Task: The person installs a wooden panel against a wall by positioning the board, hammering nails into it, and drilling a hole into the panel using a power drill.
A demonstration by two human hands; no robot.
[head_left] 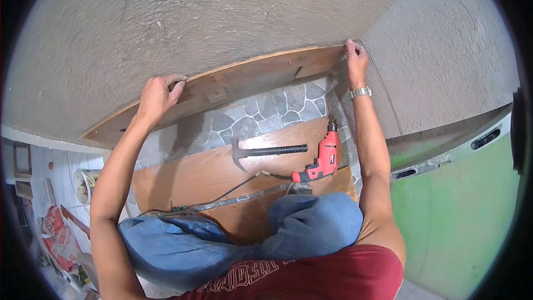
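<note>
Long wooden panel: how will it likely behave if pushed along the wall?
The panel may flex somewhat, since its upper edge looks thin for its length. It might drag, because the wall along that edge looks rough. It seems unlikely to tip while the left hand and right hand hold it at separate points.

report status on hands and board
Left hand, right hand: both at top edge of wooden board. Board along rough grey wall. Hammer, red drill lying below, apart from it.
</note>
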